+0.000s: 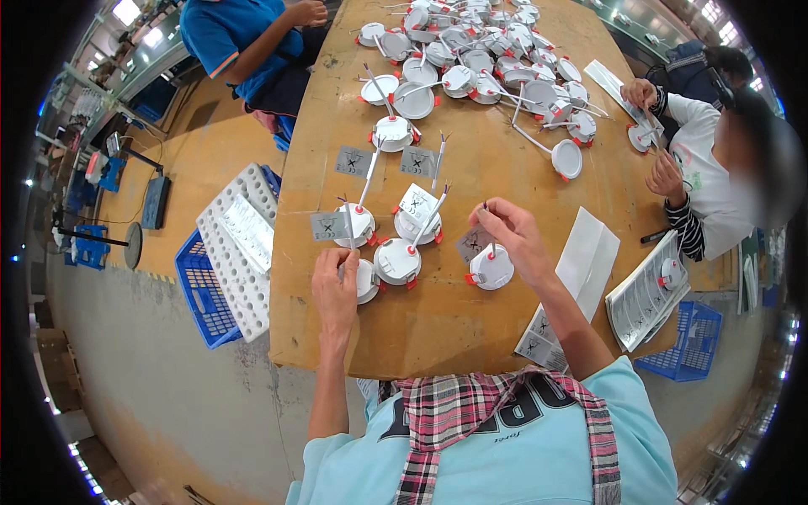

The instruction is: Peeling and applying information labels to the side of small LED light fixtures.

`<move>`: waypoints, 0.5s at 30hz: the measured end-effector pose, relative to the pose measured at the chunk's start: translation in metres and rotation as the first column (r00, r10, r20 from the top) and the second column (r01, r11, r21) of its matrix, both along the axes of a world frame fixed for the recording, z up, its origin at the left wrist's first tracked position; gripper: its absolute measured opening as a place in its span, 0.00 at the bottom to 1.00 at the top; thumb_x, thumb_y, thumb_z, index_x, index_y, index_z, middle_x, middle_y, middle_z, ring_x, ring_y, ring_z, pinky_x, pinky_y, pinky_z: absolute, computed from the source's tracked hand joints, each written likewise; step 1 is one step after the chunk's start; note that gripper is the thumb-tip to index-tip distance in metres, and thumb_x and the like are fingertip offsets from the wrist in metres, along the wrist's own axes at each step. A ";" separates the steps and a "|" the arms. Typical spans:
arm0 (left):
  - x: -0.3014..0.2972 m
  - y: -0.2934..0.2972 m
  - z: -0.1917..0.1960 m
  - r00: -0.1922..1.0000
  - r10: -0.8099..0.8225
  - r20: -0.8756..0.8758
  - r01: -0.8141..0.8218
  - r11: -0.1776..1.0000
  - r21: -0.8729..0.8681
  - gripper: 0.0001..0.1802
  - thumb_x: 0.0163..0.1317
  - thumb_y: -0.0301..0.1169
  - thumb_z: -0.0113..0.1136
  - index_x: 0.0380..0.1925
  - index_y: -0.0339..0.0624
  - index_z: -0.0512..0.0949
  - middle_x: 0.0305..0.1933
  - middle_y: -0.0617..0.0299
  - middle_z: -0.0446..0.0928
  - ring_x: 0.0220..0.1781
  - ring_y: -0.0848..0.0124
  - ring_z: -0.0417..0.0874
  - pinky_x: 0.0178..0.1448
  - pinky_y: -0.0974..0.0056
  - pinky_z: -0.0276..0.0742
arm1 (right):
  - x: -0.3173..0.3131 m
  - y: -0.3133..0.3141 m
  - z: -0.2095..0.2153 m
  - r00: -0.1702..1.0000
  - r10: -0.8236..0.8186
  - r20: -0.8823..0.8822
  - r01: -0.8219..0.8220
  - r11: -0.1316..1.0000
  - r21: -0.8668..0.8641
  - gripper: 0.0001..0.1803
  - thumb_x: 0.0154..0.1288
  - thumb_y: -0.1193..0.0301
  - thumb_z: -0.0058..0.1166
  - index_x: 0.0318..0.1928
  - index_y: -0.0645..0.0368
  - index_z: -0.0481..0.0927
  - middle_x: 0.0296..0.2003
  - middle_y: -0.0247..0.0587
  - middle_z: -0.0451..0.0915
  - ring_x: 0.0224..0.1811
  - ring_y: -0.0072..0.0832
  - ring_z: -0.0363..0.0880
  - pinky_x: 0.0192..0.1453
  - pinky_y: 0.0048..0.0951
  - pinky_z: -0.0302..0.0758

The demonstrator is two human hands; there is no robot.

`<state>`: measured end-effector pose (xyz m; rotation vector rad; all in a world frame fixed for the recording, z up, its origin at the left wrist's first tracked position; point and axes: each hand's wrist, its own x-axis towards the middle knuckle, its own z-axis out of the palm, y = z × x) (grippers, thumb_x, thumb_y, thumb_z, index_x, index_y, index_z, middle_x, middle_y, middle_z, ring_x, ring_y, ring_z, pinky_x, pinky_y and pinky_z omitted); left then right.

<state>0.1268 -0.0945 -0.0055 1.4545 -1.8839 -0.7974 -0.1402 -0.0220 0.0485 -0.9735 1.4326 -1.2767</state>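
My left hand [335, 290] is closed in a pinch around the white cable of a round white downlight [367, 283] near the table's front. To the right, my right hand [518, 240] pinches the upper cable of another downlight [491, 269], which has red clips. A silver label [473, 245] sits against that cable, beside my fingertips. Between my hands stands a downlight [397, 262], with a labelled downlight [418, 220] behind it. Another downlight [354, 224] has a silver label [329, 225] on its cable. My fingers partly hide both held cables.
A large pile of downlights [475, 63] covers the table's far part. Label sheets [581, 261] lie right of my right arm. A co-worker [715, 160] handles a downlight at the right; another person [244, 42] sits far left. A blue crate [206, 290] with a white foam tray stands left.
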 end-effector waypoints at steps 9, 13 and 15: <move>0.011 -0.024 0.012 0.932 0.086 -0.352 -0.074 0.996 0.047 0.13 0.66 0.34 0.51 0.32 0.32 0.75 0.27 0.58 0.78 0.28 0.73 0.73 0.34 0.67 0.68 | 0.010 -0.026 -0.014 0.997 0.022 0.079 -0.034 0.987 0.155 0.15 0.65 0.63 0.53 0.44 0.63 0.75 0.34 0.30 0.76 0.36 0.14 0.71 0.43 0.19 0.69; -0.006 -0.050 0.065 0.991 -0.086 -0.101 0.080 0.995 -0.063 0.15 0.58 0.36 0.61 0.31 0.31 0.78 0.25 0.54 0.79 0.26 0.71 0.78 0.33 0.66 0.71 | 0.005 -0.036 -0.021 0.993 0.117 -0.004 -0.116 0.988 0.105 0.15 0.63 0.64 0.53 0.43 0.63 0.76 0.32 0.29 0.75 0.33 0.14 0.70 0.40 0.19 0.68; -0.010 -0.064 0.068 0.992 -0.122 -0.020 0.121 0.991 -0.052 0.16 0.56 0.36 0.63 0.31 0.31 0.79 0.25 0.53 0.80 0.26 0.69 0.79 0.32 0.66 0.71 | 0.009 -0.044 -0.014 0.977 0.211 0.018 -0.212 0.966 0.150 0.14 0.63 0.64 0.53 0.40 0.63 0.78 0.29 0.29 0.75 0.31 0.14 0.69 0.36 0.19 0.67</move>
